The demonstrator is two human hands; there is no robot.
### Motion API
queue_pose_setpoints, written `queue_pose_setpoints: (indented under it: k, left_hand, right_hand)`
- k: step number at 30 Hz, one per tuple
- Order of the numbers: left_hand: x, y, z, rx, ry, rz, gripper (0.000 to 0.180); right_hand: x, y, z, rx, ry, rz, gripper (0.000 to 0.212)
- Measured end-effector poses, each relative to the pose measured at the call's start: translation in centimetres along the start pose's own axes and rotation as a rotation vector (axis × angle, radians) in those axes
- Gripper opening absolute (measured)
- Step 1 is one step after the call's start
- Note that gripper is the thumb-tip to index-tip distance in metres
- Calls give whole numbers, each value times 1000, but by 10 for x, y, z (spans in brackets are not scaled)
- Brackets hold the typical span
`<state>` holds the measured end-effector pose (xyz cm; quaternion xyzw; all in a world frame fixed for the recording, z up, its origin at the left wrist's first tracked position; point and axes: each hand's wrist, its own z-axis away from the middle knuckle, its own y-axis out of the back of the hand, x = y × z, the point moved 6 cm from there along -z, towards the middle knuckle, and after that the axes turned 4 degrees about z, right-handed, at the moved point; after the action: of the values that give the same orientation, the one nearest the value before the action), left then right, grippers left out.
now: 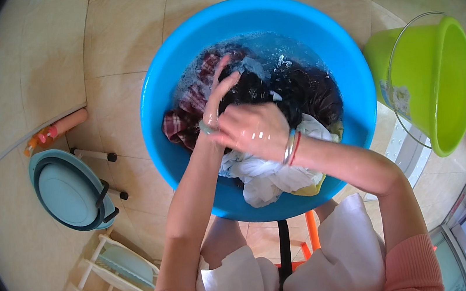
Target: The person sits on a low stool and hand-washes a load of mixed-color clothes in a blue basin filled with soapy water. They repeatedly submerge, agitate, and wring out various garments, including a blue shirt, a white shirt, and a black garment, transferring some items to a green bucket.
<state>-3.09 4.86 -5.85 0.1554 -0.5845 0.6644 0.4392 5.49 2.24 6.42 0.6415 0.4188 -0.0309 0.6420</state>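
Over a big blue basin [150, 121] of sudsy water, my left hand [217, 94] is raised with its wet fingers stretched out. My right hand [257, 130] crosses in front of it, fingers closed round the left wrist beside a pale green bangle [206, 127]. A silver bracelet [288, 146] and a red cord circle my right wrist. Beneath my hands lie wet clothes: a dark red plaid garment [180, 126] at the left, black cloth [246, 92] in the middle, dark cloth [314, 93] at the right. White cloth [272, 173] is heaped at the near side.
A lime green bucket [432, 95] with a wire handle is at the right. Leftward, a folded grey-blue basin [68, 188] leans by the wall near pink and orange bottles [57, 130]. A cream rack [106, 280] stands at the lower left. Tiled floor surrounds the basin.
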Motion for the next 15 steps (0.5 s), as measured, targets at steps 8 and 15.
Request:
queue_pose_setpoints:
  k: [8,15]
  left_hand:
    - [22,-59,26,324,495,22,45]
    - [-15,-24,35,375,155,312,36]
  right_hand:
    - [-46,8,-9,169,114,16,23]
    - [22,1,-31,288,-1,-57,18]
